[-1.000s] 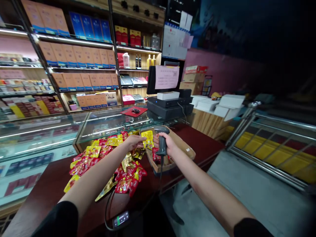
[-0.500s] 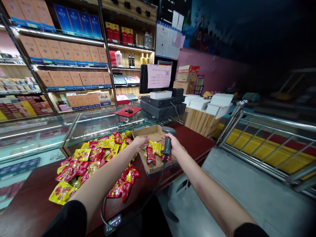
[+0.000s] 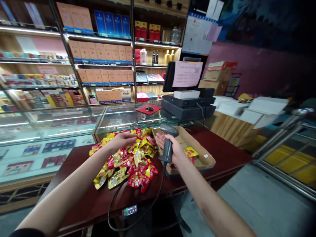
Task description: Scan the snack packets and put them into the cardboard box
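My right hand (image 3: 174, 149) grips a dark grey barcode scanner (image 3: 167, 150) by its handle, head upward, some fingers stretched out past it. Its black cable (image 3: 158, 194) loops down in front of the counter. Over a heap of red and yellow snack packets (image 3: 138, 161) hovers my left hand (image 3: 122, 141), fingers stretched out and holding nothing visible; whether it touches the packets I cannot tell. Behind the scanner, on the right, stands a shallow cardboard box (image 3: 208, 162) with a few packets (image 3: 191, 152) inside, partly hidden by my right hand and forearm.
The dark red counter (image 3: 81, 184) carries heap and box; a phone-like lit device (image 3: 130, 211) is at its front edge. Behind are a glass display case (image 3: 118, 120), a red mat (image 3: 148, 109) and a cash register with monitor (image 3: 187, 107). A metal railing (image 3: 283, 141) stands at right.
My view has turned left. My left hand has moved from beside the box back over the heap, and the scanner has shifted toward the box's left side, still in my right hand.
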Tool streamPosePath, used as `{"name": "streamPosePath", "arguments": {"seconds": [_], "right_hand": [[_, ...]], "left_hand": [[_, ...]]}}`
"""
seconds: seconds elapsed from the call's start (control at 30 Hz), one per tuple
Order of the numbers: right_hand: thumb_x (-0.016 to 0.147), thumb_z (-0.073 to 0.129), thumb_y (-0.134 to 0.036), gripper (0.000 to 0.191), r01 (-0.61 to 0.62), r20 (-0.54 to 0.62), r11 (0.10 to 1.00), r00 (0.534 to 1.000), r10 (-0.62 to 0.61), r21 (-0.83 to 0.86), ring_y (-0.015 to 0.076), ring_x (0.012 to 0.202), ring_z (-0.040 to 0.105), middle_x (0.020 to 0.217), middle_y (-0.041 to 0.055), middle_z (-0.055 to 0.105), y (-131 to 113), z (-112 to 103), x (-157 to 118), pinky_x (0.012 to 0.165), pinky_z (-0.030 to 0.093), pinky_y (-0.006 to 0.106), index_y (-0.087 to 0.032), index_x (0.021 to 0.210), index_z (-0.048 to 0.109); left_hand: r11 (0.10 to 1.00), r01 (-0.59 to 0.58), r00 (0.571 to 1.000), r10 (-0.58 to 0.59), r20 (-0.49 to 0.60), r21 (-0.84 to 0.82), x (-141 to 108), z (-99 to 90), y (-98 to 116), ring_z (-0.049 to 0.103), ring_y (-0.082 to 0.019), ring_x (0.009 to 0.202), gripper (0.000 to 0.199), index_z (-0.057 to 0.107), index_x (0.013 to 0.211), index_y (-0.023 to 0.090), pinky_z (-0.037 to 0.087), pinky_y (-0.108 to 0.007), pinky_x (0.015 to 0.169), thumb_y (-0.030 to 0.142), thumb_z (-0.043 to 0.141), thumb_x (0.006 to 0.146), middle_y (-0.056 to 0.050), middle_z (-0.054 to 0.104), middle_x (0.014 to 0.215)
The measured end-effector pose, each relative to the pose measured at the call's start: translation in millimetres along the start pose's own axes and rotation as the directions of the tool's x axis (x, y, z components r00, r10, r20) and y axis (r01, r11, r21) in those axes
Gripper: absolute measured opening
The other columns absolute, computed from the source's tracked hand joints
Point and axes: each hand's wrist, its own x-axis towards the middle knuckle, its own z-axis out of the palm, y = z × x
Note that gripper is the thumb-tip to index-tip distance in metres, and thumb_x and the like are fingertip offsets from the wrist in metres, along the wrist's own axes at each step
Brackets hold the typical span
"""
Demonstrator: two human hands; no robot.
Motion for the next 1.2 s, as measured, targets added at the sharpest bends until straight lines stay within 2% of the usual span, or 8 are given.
{"name": "streamPosePath", "arguments": {"seconds": [0.2,0.33,0.5,0.63,0.8,0.93,1.07,1.2], "right_hand": [[0.074,0.062,-0.017,0.015,-0.07,0.118,0.998,0.991,0.07,-0.004,0.0222,0.095,0.07,0.096,0.0083,0.073,53.3,46.1,-15.1,0.079,0.058,0.033,-0.018,0.089,0.061],[0.069,0.068,-0.021,0.02,-0.133,0.167,0.989,0.976,0.142,-0.064,0.0239,0.095,0.07,0.095,0.0089,0.073,91.7,69.8,-18.8,0.078,0.058,0.033,-0.018,0.088,0.062],[0.064,0.073,-0.026,0.025,-0.152,0.149,0.972,0.972,0.179,-0.178,0.0237,0.098,0.068,0.099,0.0091,0.073,138.2,81.7,-20.6,0.086,0.055,0.033,-0.017,0.086,0.064],[0.063,0.074,-0.031,0.031,-0.124,0.13,0.956,0.978,0.163,-0.265,0.0241,0.102,0.067,0.105,0.0096,0.071,161.2,80.7,-23.7,0.09,0.052,0.035,-0.017,0.09,0.066],[0.063,0.075,-0.035,0.033,-0.09,0.144,0.953,0.98,0.137,-0.289,0.0248,0.102,0.066,0.104,0.0092,0.071,167.7,75.3,-30.8,0.087,0.052,0.035,-0.017,0.09,0.067],[0.063,0.076,-0.035,0.033,-0.09,0.165,0.959,0.977,0.137,-0.269,0.0238,0.1,0.067,0.105,0.0084,0.071,163.2,72.1,-36.1,0.084,0.053,0.033,-0.018,0.089,0.066],[0.06,0.078,-0.034,0.033,-0.1,0.152,0.971,0.979,0.135,-0.219,0.0246,0.099,0.067,0.105,0.0078,0.071,154.7,71.0,-37.3,0.079,0.055,0.033,-0.018,0.086,0.066],[0.06,0.078,-0.035,0.037,-0.055,0.121,0.965,0.989,0.088,-0.256,0.0217,0.09,0.068,0.1,0.0061,0.071,142.3,65.5,-34.1,0.074,0.055,0.03,-0.018,0.091,0.068]], "left_hand": [[0.935,0.031,0.987,0.027,-0.16,0.354,-64.7,-65.9,-36.9,0.067,-0.022,0.087,0.046,0.071,0.105,0.014,0.052,-0.032,0.079,0.04,0.074,0.067,-0.007,0.074,0.091],[0.777,0.117,0.951,0.092,-0.296,0.619,-95.1,-95.9,-60.7,0.066,-0.023,0.093,0.033,0.072,0.1,0.019,0.049,-0.031,0.085,0.032,0.069,0.069,-0.006,0.073,0.096],[0.304,0.477,0.824,0.173,-0.54,0.825,-114.1,-95.4,-89.4,0.064,-0.033,0.099,0.043,0.064,0.11,0.014,0.046,-0.039,0.085,0.042,0.058,0.078,-0.019,0.066,0.106],[0.218,0.587,0.78,0.106,-0.617,0.779,-105.3,-77.2,-108.6,0.065,-0.038,0.094,0.07,0.054,0.119,0.006,0.047,-0.043,0.077,0.061,0.052,0.075,-0.026,0.063,0.103],[0.342,0.604,0.757,0.034,-0.652,0.72,-102.1,-78.4,-116.1,0.065,-0.037,0.094,0.056,0.055,0.114,0.008,0.048,-0.04,0.075,0.048,0.058,0.075,-0.024,0.066,0.099],[0.614,0.507,0.765,0.003,-0.644,0.604,-119.2,-94.5,-102.6,0.067,-0.03,0.087,0.028,0.063,0.098,0.014,0.049,-0.032,0.069,0.031,0.06,0.075,-0.016,0.069,0.093],[0.97,0.149,0.851,-0.027,-0.525,0.192,-123.6,-87.5,-82.3,0.066,-0.021,0.079,0.04,0.059,0.117,0.017,0.055,-0.03,0.064,0.022,0.063,0.077,-0.009,0.067,0.095],[0.969,0.005,0.925,-0.099,-0.366,-0.248,-106.3,-59.6,-73.4,0.066,-0.019,0.078,0.049,0.058,0.12,0.018,0.059,-0.034,0.066,0.017,0.07,0.073,-0.008,0.066,0.1]]}}
